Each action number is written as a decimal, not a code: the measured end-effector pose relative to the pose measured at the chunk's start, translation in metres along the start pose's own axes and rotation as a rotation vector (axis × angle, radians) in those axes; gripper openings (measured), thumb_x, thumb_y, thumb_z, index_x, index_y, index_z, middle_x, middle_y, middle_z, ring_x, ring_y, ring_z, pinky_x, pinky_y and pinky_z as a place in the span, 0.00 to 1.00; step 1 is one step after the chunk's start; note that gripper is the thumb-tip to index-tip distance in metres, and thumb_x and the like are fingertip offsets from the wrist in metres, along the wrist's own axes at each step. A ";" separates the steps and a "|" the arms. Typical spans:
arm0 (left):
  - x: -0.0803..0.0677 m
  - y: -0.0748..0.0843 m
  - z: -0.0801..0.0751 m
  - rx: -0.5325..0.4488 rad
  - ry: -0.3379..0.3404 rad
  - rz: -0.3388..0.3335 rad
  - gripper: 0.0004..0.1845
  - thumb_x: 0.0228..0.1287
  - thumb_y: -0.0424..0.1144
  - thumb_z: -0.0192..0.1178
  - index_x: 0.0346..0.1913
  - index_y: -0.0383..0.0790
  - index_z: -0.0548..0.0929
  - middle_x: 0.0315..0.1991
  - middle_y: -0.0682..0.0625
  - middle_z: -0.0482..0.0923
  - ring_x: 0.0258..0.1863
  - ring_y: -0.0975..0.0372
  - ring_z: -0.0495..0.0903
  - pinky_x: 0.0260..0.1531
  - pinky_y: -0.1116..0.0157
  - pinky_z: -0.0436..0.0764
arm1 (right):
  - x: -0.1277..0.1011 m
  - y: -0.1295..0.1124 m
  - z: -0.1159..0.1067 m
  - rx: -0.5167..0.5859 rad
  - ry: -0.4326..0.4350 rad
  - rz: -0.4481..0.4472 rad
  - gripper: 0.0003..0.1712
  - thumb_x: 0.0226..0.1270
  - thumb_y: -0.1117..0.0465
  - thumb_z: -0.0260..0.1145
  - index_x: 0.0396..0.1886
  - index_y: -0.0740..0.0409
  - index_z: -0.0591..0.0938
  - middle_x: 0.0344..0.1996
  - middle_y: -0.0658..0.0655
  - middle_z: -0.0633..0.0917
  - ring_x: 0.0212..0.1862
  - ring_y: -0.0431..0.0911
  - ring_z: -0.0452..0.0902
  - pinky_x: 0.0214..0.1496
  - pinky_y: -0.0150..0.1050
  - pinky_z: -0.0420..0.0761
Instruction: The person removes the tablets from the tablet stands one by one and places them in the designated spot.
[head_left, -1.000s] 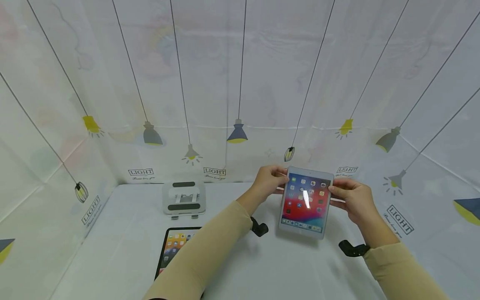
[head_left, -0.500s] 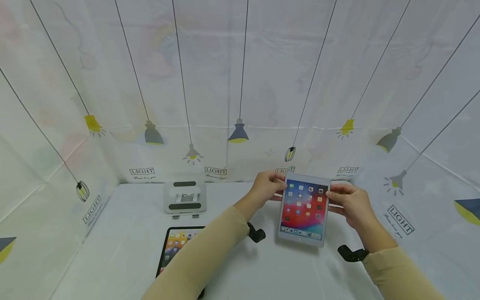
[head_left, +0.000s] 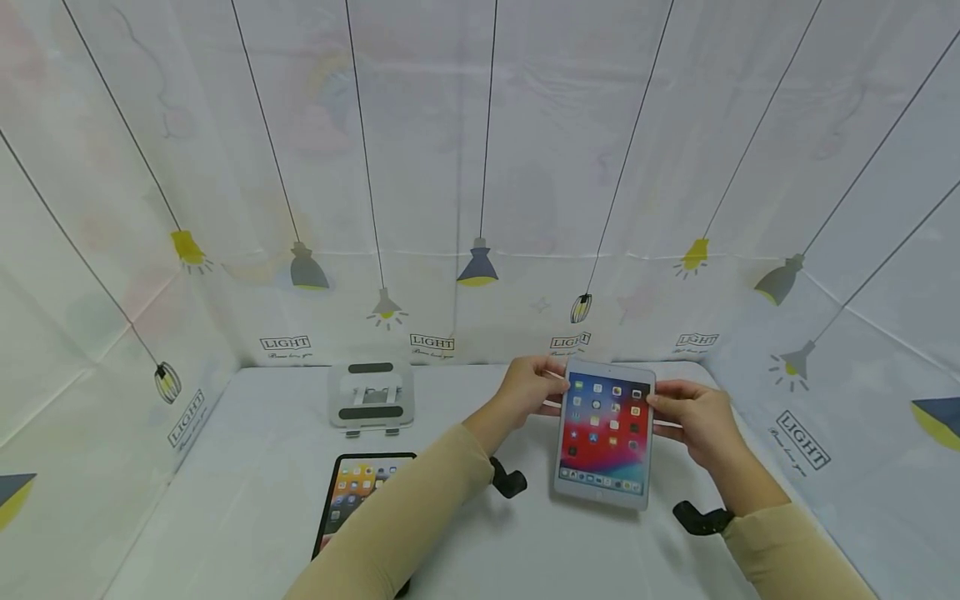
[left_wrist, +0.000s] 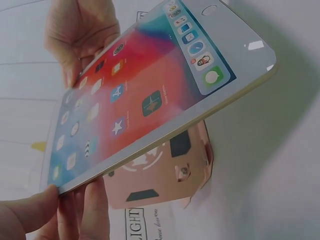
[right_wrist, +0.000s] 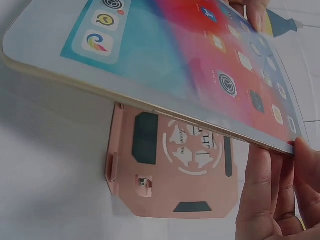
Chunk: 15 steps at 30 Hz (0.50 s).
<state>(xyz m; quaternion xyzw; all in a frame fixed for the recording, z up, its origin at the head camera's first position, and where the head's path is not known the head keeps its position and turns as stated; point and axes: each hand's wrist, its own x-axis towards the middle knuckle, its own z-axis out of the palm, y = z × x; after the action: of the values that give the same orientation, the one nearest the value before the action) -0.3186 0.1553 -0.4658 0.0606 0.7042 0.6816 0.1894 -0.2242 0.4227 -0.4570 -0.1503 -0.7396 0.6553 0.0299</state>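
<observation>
A white-framed tablet (head_left: 603,437) with its screen lit is held tilted between my two hands. At its upper left edge my left hand (head_left: 525,389) pinches it, thumb on the front and fingers behind. My right hand (head_left: 693,417) grips the opposite long edge in the same way. Behind the tablet, both wrist views show a pink tablet stand (right_wrist: 165,200) with dark pads and a round cut-out pattern; the tablet hides it in the head view. From the right wrist camera, the tablet's lower edge looks apart from the stand's plate.
At the back left of the white table (head_left: 232,483) lies a light grey stand (head_left: 406,396) with dark strips. A black-framed tablet (head_left: 363,479) lies in front of it, partly covered by the left sleeve (head_left: 397,517). A patterned curtain (head_left: 420,167) borders the table's back and sides.
Both hands have brought the tablet down and slightly left in the head view, closer to the person. The bright reflection on its screen is gone. The grip looks the same.
</observation>
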 end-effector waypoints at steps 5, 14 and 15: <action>-0.003 -0.007 0.000 -0.008 -0.005 -0.008 0.03 0.71 0.33 0.70 0.43 0.44 0.88 0.37 0.48 0.89 0.33 0.58 0.91 0.33 0.58 0.94 | -0.004 0.004 0.003 -0.019 0.003 0.018 0.15 0.77 0.55 0.73 0.58 0.52 0.89 0.38 0.38 0.90 0.41 0.40 0.90 0.44 0.39 0.94; -0.007 -0.020 -0.003 -0.029 -0.013 -0.032 0.03 0.71 0.33 0.71 0.43 0.44 0.89 0.37 0.47 0.90 0.33 0.57 0.92 0.33 0.58 0.94 | -0.011 0.010 0.007 -0.024 0.002 0.048 0.18 0.75 0.56 0.74 0.60 0.55 0.88 0.37 0.40 0.90 0.40 0.40 0.90 0.44 0.40 0.94; -0.008 -0.022 -0.003 -0.032 -0.018 -0.035 0.03 0.71 0.33 0.71 0.43 0.44 0.89 0.37 0.47 0.90 0.33 0.57 0.92 0.33 0.58 0.94 | -0.011 0.011 0.007 -0.028 0.000 0.052 0.19 0.75 0.56 0.74 0.61 0.56 0.87 0.37 0.40 0.90 0.40 0.40 0.90 0.44 0.40 0.94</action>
<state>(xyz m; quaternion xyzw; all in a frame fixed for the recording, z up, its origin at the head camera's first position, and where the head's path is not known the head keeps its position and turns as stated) -0.3087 0.1480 -0.4856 0.0511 0.6926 0.6887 0.2085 -0.2132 0.4142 -0.4669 -0.1699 -0.7444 0.6456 0.0105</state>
